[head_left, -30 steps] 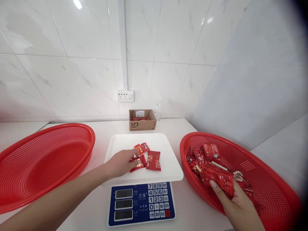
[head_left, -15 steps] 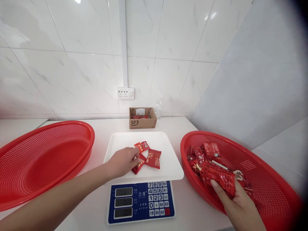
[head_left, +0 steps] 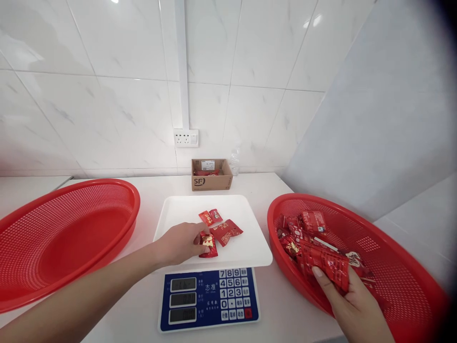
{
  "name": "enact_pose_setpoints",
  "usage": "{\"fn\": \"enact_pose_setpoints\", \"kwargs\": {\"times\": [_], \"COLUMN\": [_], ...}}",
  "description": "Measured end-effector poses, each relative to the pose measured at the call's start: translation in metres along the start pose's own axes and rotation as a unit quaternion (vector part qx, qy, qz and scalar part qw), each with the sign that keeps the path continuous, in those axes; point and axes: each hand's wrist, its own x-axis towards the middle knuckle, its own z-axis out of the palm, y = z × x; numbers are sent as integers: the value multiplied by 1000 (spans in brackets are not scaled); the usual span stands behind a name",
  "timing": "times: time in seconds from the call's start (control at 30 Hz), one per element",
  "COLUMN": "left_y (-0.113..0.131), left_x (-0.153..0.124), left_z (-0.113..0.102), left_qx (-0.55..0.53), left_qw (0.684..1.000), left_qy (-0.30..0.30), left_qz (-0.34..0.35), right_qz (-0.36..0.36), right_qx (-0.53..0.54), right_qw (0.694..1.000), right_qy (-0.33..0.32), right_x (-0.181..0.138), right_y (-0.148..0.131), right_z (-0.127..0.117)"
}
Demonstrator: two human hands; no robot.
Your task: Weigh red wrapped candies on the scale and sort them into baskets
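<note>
On the white pan of a digital scale, my left hand pinches a small red snack packet with gold print between thumb and fingers. A larger red packet lies just right of it, and two small packets lie behind. Over the right basket, my right hand is closed on a red snack packet, thumb on top. The fingers beneath that packet are hidden. More red packets are heaped in the basket behind it.
A red perforated basket stands at the left and another red basket at the right. Behind the scale is a small cardboard box with red packets inside. A tiled wall with a power socket rises behind the table.
My left hand has turned the small gold-printed packet and shifted it slightly right. The larger packet beside it has rotated. My right hand stays in place with its packet.
</note>
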Motion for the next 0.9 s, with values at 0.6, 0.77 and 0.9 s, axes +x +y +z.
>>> {"fn": "enact_pose_setpoints", "kwargs": {"times": [0.6,0.77,0.9], "left_y": [-6,-5,-11], "left_x": [28,35,34], "left_z": [2,6,1], "left_qx": [40,67,70], "left_qw": [983,983,982], "left_qy": [78,9,6], "left_qz": [159,172,175], "right_qz": [13,-12,-36], "right_qx": [4,20,25], "right_qw": [1000,1000,999], "right_qy": [-7,-8,-11], "right_x": [1,1,0], "right_y": [4,6,7], "right_z": [1,2,2]}}
